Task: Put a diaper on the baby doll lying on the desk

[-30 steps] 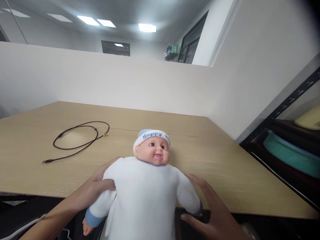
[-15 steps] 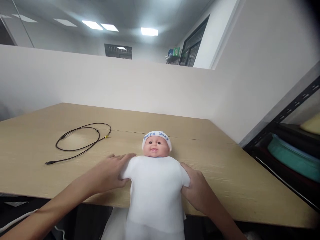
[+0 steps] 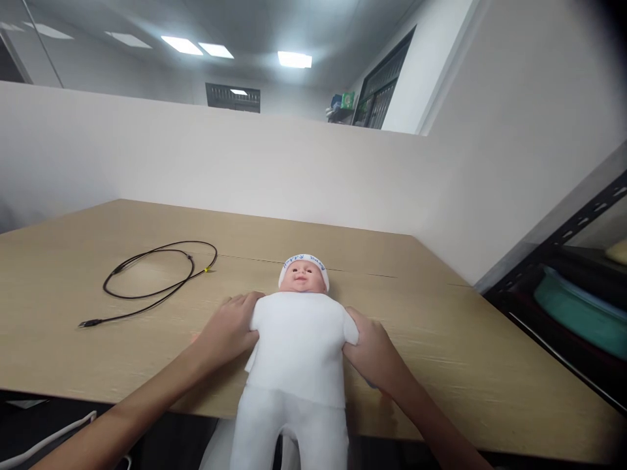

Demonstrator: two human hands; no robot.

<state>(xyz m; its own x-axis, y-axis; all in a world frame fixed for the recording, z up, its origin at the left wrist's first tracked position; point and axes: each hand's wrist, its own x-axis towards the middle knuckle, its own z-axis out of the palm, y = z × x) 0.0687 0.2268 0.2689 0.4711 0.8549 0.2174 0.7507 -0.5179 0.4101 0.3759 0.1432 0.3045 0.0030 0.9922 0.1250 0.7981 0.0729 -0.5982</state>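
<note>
A baby doll point(image 3: 300, 352) in white clothes faces me at the table's front edge, its back toward the tabletop. Its white cap point(image 3: 304, 259) has blue lettering across the brim. My left hand point(image 3: 235, 326) is closed around the doll's arm on the left side. On the other side, my right hand point(image 3: 372, 343) grips the opposite arm, thumb on top near the shoulder. The doll's legs hang past the front edge of the wooden table point(image 3: 441, 365). Both of its forearms are mostly hidden by my hands.
A coiled black cable point(image 3: 147, 297) with a yellow tag lies on the table's left part. Behind the table rises a white partition point(image 3: 269, 170). At the right stands a black metal shelf point(image 3: 519, 294) holding a teal item point(image 3: 578, 307).
The doll has moved slightly up and away from me, leaning back, so its legs now show. Both hands have moved with it, keeping hold of the arms.
</note>
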